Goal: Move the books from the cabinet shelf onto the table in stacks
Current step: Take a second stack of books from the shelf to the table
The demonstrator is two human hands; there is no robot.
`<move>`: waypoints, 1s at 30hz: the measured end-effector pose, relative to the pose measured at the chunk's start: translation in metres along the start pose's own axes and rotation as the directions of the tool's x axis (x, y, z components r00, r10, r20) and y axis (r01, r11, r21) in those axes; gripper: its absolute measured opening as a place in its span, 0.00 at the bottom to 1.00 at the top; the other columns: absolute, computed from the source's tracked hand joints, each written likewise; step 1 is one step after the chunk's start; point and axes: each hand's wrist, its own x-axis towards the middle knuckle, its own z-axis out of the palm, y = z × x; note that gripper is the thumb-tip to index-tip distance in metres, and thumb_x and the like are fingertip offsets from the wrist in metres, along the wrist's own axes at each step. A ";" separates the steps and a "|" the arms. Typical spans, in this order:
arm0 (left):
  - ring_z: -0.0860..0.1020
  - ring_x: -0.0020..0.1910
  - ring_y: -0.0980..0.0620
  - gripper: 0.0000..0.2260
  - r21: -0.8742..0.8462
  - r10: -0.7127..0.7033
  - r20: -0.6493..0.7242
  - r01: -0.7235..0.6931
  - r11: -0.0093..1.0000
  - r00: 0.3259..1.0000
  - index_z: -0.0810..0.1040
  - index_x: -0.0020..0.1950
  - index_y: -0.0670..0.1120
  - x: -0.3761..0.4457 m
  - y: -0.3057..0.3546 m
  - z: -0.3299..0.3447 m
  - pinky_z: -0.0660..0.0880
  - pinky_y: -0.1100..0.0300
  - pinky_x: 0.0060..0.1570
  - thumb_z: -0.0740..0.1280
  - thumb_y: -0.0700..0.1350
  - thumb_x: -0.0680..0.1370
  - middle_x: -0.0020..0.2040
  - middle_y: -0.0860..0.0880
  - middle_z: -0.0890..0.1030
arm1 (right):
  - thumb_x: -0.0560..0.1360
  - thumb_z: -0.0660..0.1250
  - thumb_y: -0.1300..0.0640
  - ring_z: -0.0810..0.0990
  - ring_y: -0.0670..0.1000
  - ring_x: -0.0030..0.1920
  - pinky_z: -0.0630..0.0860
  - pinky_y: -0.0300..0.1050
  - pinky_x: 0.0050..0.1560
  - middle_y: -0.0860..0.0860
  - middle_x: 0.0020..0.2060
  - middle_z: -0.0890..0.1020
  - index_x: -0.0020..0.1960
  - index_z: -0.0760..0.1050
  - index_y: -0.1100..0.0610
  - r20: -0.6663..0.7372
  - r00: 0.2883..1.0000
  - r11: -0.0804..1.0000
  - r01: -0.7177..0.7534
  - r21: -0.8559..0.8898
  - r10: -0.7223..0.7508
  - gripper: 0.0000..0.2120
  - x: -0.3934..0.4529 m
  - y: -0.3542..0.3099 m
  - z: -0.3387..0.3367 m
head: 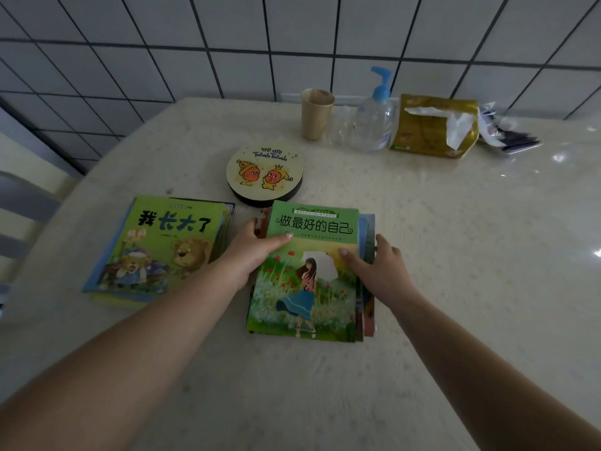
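Note:
Two stacks of books lie on the cream table [455, 288]. The left stack [156, 249] has a green cover with cartoon bears on top. The middle stack [309, 281] is topped by a green book showing a girl with an umbrella. My left hand [253, 252] grips that stack's left edge, thumb lying on the cover. My right hand [377, 268] grips its right edge, thumb on the cover and fingers curled down the side. The lower books of the stack stick out unevenly on the right.
A round tin [265, 174] with cartoon figures sits just behind the middle stack. Along the tiled wall stand a paper cup [316, 113], a pump bottle [374, 118], a gold tissue pack [434, 125] and some packets [510, 135]. A chair [19, 206] is at the left.

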 end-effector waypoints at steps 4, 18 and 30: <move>0.63 0.72 0.45 0.41 -0.064 0.028 -0.131 -0.037 0.997 0.991 0.53 0.77 0.50 -0.026 0.001 -0.007 0.61 0.47 0.69 0.73 0.52 0.71 0.75 0.45 0.62 | 0.72 0.67 0.42 0.62 0.58 0.72 0.64 0.59 0.70 0.56 0.72 0.62 0.75 0.55 0.51 -0.035 0.989 0.990 0.141 0.030 -0.140 0.37 -0.025 -0.014 -0.010; 0.75 0.43 0.56 0.18 -0.313 0.076 -0.208 -0.139 0.940 0.975 0.73 0.63 0.45 -0.167 -0.059 -0.045 0.70 0.61 0.44 0.69 0.40 0.74 0.47 0.52 0.78 | 0.74 0.69 0.52 0.71 0.47 0.67 0.64 0.39 0.60 0.49 0.65 0.74 0.69 0.68 0.52 0.141 0.894 0.902 0.406 0.147 -0.425 0.25 -0.124 -0.037 0.041; 0.78 0.49 0.56 0.16 -0.490 -0.084 -0.491 -0.195 0.849 0.867 0.74 0.59 0.49 -0.338 -0.192 -0.116 0.73 0.62 0.46 0.70 0.40 0.74 0.54 0.50 0.79 | 0.72 0.71 0.51 0.73 0.47 0.64 0.68 0.41 0.62 0.51 0.63 0.76 0.66 0.70 0.52 0.450 0.661 0.773 0.625 0.113 -0.601 0.24 -0.264 -0.058 0.159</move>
